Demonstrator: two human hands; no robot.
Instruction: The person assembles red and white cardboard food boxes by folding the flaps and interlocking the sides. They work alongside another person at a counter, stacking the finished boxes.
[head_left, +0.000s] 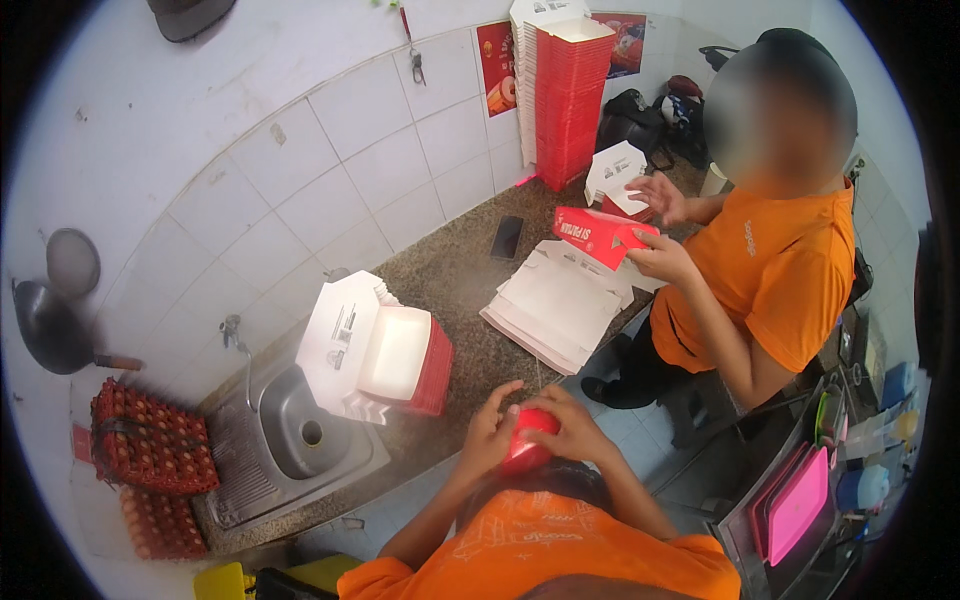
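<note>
Close to my body, in front of the counter edge, a glossy red cardboard food box (524, 456) is held up between both hands. My left hand (487, 432) is closed on its left side, fingers pointing up. From the other side my right hand (570, 424) curls over it, the thumb across the red face. Most of the box's shape is hidden by my hands. On the counter just beyond my left hand stands a stack of nested red boxes (432, 372) with white insides and raised white lids. Ahead of my right hand lie flat white box blanks (553, 310).
Across the counter (455, 300) a co-worker (775, 270) in orange folds a red box (600, 238). A tall red stack (572, 110) stands at the wall near a dark phone (507, 237). Left are a steel sink (285, 440) and egg trays (150, 440); a pink tray (798, 505) is lower right.
</note>
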